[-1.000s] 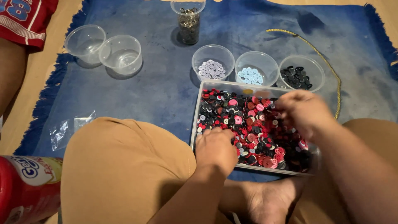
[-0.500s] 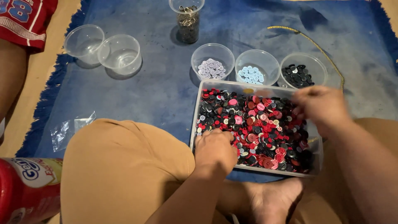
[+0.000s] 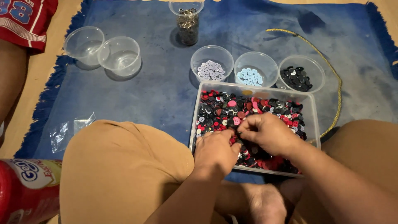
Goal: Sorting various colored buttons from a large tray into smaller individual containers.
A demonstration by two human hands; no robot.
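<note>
Left hand (image 3: pixel 215 151) palm down, fingers curled into mixed red, pink and black buttons (image 3: pixel 232 108) in clear rectangular tray (image 3: pixel 311 108). Right hand (image 3: pixel 269 133) at 2 o'clock, touching, fingers narrowly pinched; contents unclear. Three button cups at 12 o'clock.

1. A blue fringed mat (image 3: pixel 157 83) covers the floor.
2. On the mat's left part, two empty clear cups (image 3: pixel 103 52) stand touching.
3. At its far edge stands a tall clear cup (image 3: pixel 187 20) of dark bits.
4. On its right part, a yellow cord (image 3: pixel 331 74) curves.
5. By its near left corner lie clear plastic bags (image 3: pixel 68 132); a red can (image 3: pixel 25 188) lies nearer still.
</note>
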